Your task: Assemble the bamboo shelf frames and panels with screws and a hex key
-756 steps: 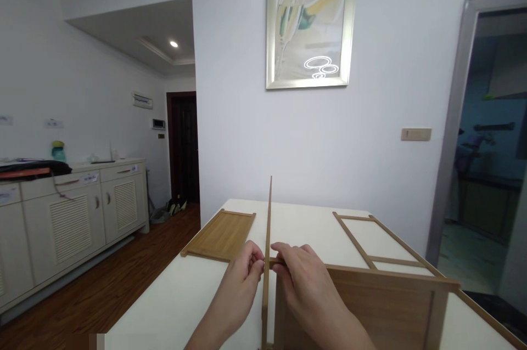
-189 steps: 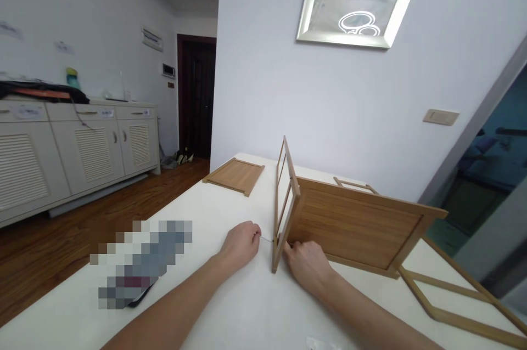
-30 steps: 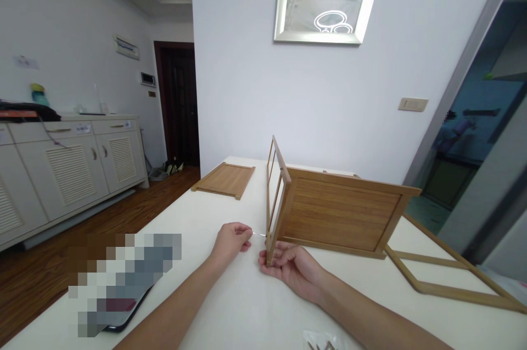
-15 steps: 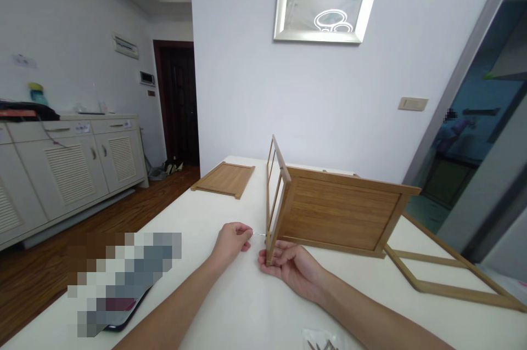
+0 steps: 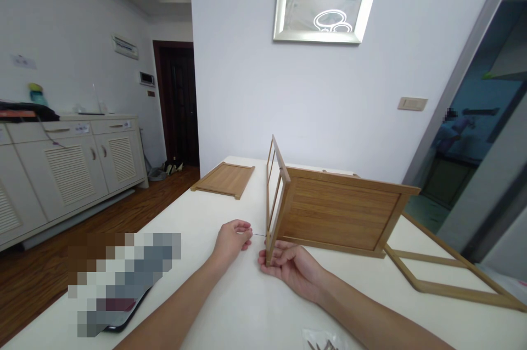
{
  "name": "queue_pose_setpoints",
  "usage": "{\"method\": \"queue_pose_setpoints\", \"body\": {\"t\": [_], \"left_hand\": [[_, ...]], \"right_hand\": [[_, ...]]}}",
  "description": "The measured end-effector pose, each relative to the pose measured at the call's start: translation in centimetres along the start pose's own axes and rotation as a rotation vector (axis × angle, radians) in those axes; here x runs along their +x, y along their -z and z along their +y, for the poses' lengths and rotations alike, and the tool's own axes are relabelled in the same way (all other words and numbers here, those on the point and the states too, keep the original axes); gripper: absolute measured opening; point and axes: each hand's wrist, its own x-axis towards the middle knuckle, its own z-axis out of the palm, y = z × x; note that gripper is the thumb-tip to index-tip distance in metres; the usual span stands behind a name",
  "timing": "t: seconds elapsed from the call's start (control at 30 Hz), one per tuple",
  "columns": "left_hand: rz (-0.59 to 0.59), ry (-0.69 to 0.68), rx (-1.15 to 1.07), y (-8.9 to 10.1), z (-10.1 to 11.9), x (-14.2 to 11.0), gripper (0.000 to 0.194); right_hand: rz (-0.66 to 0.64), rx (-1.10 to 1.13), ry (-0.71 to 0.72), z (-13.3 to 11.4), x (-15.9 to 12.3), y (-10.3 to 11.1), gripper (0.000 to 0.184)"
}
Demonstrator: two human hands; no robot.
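Note:
My left hand [image 5: 234, 237] pinches a thin metal rod [image 5: 259, 235], perhaps a hex key, whose kind is too small to make out. The rod runs level to the near lower part of a wooden open frame [image 5: 279, 204], which stands upright on edge. My right hand [image 5: 294, 267] has its fingers wrapped round the bottom near corner of this frame, palm turned up. A wooden panel [image 5: 340, 210] stands on its edge to the right, meeting the frame at an angle. Whatever the rod's tip fits into is hidden.
Another wooden panel [image 5: 225, 179] lies flat at the far left of the white table [image 5: 230, 306]. On the right lies a wooden open frame [image 5: 461, 295]. A clear bag of screws [image 5: 323, 340] sits at the near edge. A blurred-out dark-edged object [image 5: 123, 320] lies near left.
The fingers of my left hand have shifted slightly at the end of the rod, which shows darker now. My right hand, the frame and the panel stay in place.

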Motion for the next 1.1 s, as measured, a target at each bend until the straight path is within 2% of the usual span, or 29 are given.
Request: {"method": "queue_pose_setpoints", "body": {"t": [0.5,0.8,1.1], "left_hand": [[0.014,-0.115,0.024,0.22,-0.22,0.16,0.021],[0.024,-0.251,0.156,0.42,-0.39,0.28,0.02],[0.04,-0.295,0.258,0.45,0.1,-0.29,0.022]], "right_hand": [[0.007,0.005,-0.007,-0.03,-0.09,-0.18,0.043],[0.006,0.0,-0.008,-0.06,-0.09,-0.25,0.042],[0.001,0.006,0.007,-0.02,-0.22,-0.26,0.042]]}}
